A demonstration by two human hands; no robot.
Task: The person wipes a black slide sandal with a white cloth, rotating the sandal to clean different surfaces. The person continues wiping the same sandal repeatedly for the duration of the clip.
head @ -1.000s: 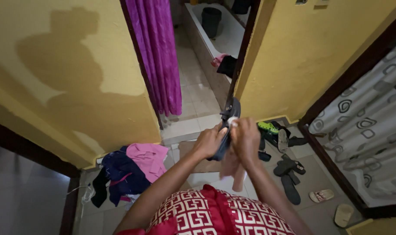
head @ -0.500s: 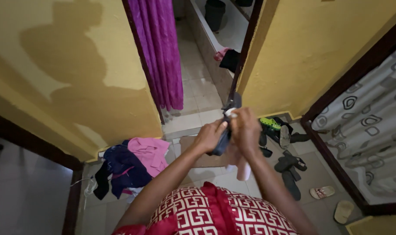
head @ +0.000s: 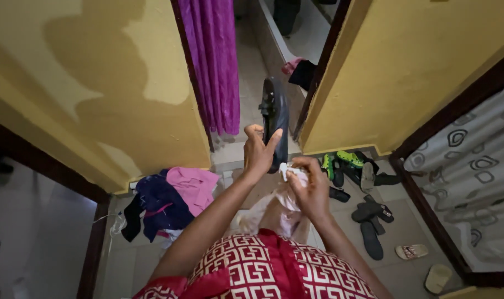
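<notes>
Holding the dark shoe [head: 275,122] upright in your left hand [head: 258,150], fingers wrapped round its heel end, toe pointing up toward the purple curtain [head: 212,61]. Your right hand [head: 310,188] is closed on a bunched pale cloth [head: 279,207], pinching a wad of it just below the shoe and not quite on it.

Change from half a second ago: the shoe was low and pressed between both hands with the cloth against it; now it's lifted clear and tipped so its side faces you, and the cloth hand has dropped off it. I read that as a pause in wiping to look the shoe over or turn it to a new face.

Relative to the shoe: heap of pink and dark clothes [head: 169,196] is below-left on the floor, scattered sandals and slippers [head: 368,213] below-right, yellow wall [head: 407,66] to the right.
</notes>
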